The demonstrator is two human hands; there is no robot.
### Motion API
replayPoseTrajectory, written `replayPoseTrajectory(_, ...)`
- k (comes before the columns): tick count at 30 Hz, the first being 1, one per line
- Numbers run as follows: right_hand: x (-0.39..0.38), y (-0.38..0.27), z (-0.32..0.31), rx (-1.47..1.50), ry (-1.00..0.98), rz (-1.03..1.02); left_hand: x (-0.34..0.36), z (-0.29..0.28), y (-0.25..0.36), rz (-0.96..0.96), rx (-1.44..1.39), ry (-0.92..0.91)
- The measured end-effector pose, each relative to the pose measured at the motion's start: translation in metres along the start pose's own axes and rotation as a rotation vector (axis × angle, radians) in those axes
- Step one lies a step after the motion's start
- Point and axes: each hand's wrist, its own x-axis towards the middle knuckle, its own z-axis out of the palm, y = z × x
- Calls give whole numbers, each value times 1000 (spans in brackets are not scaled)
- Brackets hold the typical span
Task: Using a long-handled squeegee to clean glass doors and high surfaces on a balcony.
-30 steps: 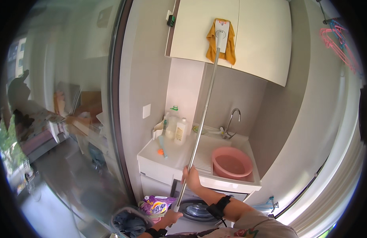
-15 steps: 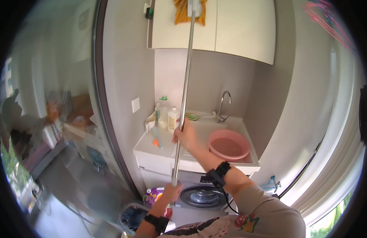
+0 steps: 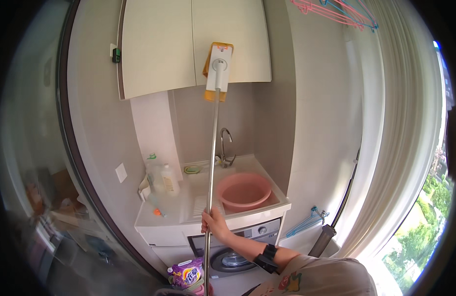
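Note:
My right hand (image 3: 214,223) is wrapped round a long metal mop pole (image 3: 214,138). The pole runs up to a flat white mop head (image 3: 220,49), with a yellow cloth (image 3: 215,95) under it, against the lower part of the cream wall cabinet (image 3: 242,34)'s right door. Below, a pink basin (image 3: 243,176) of murky water sits in the white sink (image 3: 283,202) with a chrome tap (image 3: 229,143). My left hand is out of view.
Bottles (image 3: 169,179) stand left on the counter, above a washing machine (image 3: 266,229). A purple detergent bag (image 3: 183,274) lies low left. Pink and blue hangers (image 3: 336,17) hang top right. A glass door (image 3: 25,138) is left, a curtain (image 3: 390,128) right.
The mop head rose out of clear view, then came down to the cabinet's lower part, on the right door. My view turned rightward. My left hand left the picture; my right still grips the pole.

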Motion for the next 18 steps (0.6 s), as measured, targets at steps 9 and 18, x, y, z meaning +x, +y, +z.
replayPoseTrajectory(9, -71, -29, -79, -17, 128, -137, 79, 33, 125, 50, 40, 86)
replayPoseTrajectory(18, -50, -118, -165, -413, 217, -328, 143, 190, -75, 292, 692, 173)
